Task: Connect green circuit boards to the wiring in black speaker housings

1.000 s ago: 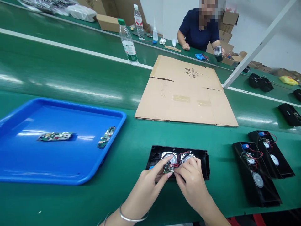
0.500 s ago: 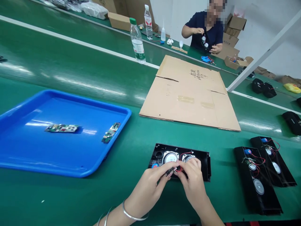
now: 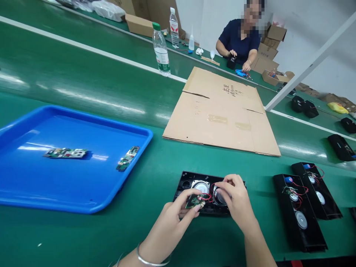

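Observation:
A green circuit board with red wires is pinched between the thumb and fingers of my left hand, above the front edge of an open black speaker case. Inside the case sit two round speakers: the left speaker is partly covered by the board. My right hand has its thumb and fingers closed around the right speaker, which looks tilted. Red wire loops between the board and this speaker, close to my right fingertips. My right hand hides the right part of the case.
On the left lies a blue tray with two circuit boards. Flattened cardboard lies beyond the case. Two wired black cases stand at right. A water bottle stands behind; a co-worker sits across.
My hands have moved apart; the right one shifted rightward onto the right speaker. The circuit board is turned and shows more of its face. The co-worker's hands have lowered to the bench.

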`<act>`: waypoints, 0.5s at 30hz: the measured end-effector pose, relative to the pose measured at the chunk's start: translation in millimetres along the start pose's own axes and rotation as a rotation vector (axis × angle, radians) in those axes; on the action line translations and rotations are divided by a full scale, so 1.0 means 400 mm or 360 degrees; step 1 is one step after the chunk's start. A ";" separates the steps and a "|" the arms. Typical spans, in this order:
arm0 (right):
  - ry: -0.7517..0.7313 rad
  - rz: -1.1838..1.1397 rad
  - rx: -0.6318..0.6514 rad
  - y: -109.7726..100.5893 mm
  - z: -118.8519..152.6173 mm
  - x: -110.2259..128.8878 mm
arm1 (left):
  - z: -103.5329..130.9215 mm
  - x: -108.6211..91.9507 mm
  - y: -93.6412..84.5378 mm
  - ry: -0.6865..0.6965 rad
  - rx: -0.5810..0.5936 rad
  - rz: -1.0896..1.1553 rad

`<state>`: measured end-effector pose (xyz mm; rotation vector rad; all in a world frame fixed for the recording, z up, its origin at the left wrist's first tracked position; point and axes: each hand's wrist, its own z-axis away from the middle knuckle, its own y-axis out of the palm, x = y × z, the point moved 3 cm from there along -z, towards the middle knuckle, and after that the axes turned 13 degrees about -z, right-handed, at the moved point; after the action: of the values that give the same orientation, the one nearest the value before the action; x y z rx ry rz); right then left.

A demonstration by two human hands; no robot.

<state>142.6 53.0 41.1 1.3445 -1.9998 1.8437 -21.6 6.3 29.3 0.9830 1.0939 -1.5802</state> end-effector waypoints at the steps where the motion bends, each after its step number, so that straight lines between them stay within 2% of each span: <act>1: -0.0072 0.0231 0.0005 0.001 -0.010 -0.007 | 0.002 0.001 -0.003 -0.0034 0.0000 -0.0008; 4: -0.0279 0.0745 0.0113 0.020 -0.037 -0.016 | 0.005 0.001 -0.011 -0.0099 0.0043 -0.0043; 8: -0.0374 0.0816 0.0180 0.012 -0.041 -0.004 | 0.003 0.002 -0.011 -0.0150 0.0062 -0.0016; 11: -0.0396 0.0639 0.0195 -0.026 -0.017 0.008 | 0.003 0.006 -0.002 -0.0150 0.0031 0.0070; 15: -0.0315 0.0035 0.0189 -0.054 0.028 0.005 | -0.002 0.005 0.014 -0.0066 -0.0038 0.0113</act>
<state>160.8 45.2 55.5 1.6021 -2.0310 1.9354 -16.5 5.6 26.1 0.9586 1.0365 -1.5206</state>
